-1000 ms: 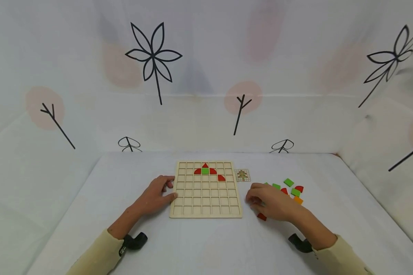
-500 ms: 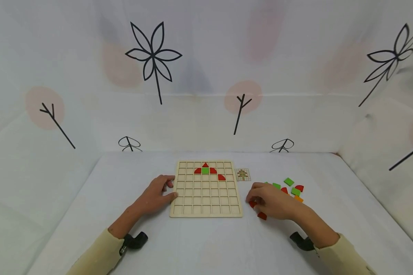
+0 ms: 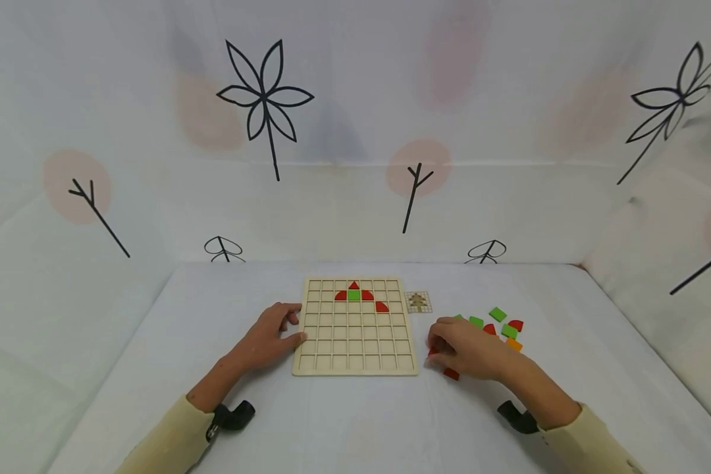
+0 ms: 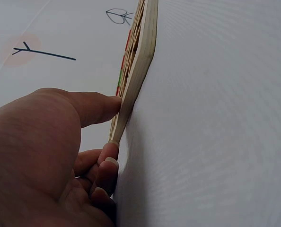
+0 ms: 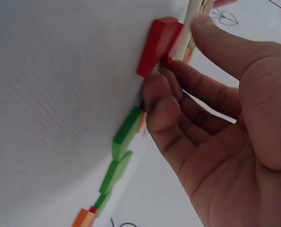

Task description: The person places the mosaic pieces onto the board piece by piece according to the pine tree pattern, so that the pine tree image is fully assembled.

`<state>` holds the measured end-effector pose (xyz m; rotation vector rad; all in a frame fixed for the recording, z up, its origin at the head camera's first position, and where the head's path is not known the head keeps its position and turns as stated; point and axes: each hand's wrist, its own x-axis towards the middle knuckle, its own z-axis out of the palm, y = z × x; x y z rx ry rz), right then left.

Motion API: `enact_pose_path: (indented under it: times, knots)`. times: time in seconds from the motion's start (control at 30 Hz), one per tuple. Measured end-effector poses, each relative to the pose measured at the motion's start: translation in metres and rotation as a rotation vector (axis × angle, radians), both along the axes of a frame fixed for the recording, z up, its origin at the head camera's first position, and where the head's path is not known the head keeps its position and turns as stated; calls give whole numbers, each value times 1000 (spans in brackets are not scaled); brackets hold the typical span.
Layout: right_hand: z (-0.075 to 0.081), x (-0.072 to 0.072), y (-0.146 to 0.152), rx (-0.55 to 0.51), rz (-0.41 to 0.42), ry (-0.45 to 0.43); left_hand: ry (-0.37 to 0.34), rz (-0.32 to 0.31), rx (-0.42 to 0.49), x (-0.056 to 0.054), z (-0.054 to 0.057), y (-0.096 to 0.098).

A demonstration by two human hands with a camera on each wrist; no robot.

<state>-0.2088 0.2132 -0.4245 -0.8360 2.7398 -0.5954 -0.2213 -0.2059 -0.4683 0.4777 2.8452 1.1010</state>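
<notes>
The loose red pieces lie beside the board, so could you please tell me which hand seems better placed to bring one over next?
Probably the right hand: it is beside the loose red pieces, while the left hand touches the opposite edge of the board.

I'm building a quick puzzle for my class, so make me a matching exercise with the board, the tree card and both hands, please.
Column one:
1. board
2. tree card
3. left hand
4. right hand

Column two:
A. among the loose pieces
B. pale, most cells bare
C. at the board's left edge
D. lying flat beside the board

Pairs: 1-B, 2-D, 3-C, 4-A.
</notes>
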Motion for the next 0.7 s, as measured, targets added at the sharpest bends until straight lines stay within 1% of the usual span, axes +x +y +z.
enact_pose_path:
  times: [0.17,0.37,0.47,0.57,0.7]
  knots:
    - [2,1,1,-28,12,-26,4,-2,0,0,1,1]
    - [1,1,0,45,-31,-36,7,-6,1,1,3,1]
    - [1,0,0,58,-41,-39,11,-8,10,2,4,0]
    - [1,-1,0,31,-23,-46,13,-6,16,3,4,0]
    - [1,-2,1,-30,19,-78,0,-2,19,3,3,1]
